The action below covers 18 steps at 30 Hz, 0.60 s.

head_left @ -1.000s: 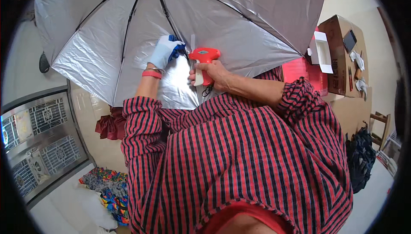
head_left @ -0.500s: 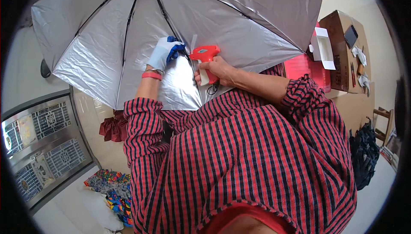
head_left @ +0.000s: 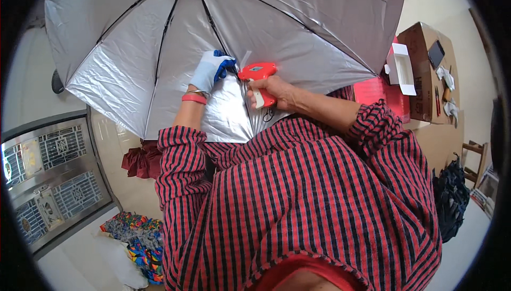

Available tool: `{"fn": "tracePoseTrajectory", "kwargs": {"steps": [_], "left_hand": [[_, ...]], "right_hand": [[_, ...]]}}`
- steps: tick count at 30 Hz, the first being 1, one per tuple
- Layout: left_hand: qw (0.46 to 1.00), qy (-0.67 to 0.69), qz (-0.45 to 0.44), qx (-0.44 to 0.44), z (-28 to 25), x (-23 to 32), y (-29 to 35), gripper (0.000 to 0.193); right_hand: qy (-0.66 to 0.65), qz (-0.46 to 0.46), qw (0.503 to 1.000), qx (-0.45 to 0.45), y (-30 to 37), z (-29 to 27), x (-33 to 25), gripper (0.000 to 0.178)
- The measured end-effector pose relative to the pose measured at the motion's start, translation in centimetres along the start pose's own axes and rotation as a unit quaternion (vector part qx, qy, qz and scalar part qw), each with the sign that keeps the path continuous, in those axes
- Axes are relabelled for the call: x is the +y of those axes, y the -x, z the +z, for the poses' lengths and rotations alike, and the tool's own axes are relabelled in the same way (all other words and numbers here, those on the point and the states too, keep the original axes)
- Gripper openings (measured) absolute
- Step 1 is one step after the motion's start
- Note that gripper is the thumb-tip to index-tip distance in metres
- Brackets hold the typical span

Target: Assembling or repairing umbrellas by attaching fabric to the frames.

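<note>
An open umbrella [head_left: 298, 51] with a silver lining and thin black ribs spreads before me, its inner side facing me. My left hand [head_left: 211, 72], in a white and blue glove, is closed at one rib [head_left: 217, 31] near the canopy's lower part; the fingertips partly hide what they pinch. My right hand [head_left: 277, 93] is bare and wrapped round the grip of a red and white tagging gun [head_left: 259, 71]. The gun's nose points left, close to the gloved fingertips and the rib. A narrow pale strip [head_left: 245, 58] stands just above the nose.
At the right, a cardboard box [head_left: 418, 78] carries a phone [head_left: 436, 53], pliers [head_left: 437, 101] and crumpled white scraps. An open white box [head_left: 403, 70] leans beside it. Dark red folded fabric [head_left: 141, 160] lies at the left, colourful fabric [head_left: 141, 240] below it, and black folded fabric [head_left: 451, 198] at the right.
The whole view has shifted slightly, with umbrella and hands a little lower in the picture. Both hands keep their grip, and the gun's nose stays by the gloved fingertips.
</note>
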<state>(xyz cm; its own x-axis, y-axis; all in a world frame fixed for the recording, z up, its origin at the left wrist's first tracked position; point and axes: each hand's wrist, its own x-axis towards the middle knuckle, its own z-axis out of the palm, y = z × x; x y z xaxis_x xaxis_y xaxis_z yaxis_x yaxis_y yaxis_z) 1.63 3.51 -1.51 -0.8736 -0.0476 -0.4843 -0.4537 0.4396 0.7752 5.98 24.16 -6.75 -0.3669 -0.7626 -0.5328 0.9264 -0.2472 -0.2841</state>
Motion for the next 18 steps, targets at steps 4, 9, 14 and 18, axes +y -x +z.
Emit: {"fn": "tracePoseTrajectory", "kwargs": {"steps": [4, 9, 14, 18], "left_hand": [[0.997, -0.061, -0.009, 0.052, 0.1, 0.0, -0.1, 0.016], [0.878, -0.429, -0.008, 0.211, -12.1, 1.5, 0.1, 0.023], [0.755, -0.537, -0.005, 0.375, -24.3, -3.2, 4.1, 0.029], [0.717, -0.459, 0.155, 0.501, -10.7, -2.3, 5.0, 0.059]], "right_hand": [[-0.002, -0.001, 1.0, 0.012, -0.4, 2.0, 0.4, 0.008], [0.087, -0.159, 0.983, -0.027, 1.9, 6.2, -2.2, 0.014], [0.202, -0.252, 0.946, -0.034, 0.0, 7.9, -6.4, 0.023], [0.266, -0.342, 0.901, 0.019, 0.0, 5.9, -8.2, 0.025]]}}
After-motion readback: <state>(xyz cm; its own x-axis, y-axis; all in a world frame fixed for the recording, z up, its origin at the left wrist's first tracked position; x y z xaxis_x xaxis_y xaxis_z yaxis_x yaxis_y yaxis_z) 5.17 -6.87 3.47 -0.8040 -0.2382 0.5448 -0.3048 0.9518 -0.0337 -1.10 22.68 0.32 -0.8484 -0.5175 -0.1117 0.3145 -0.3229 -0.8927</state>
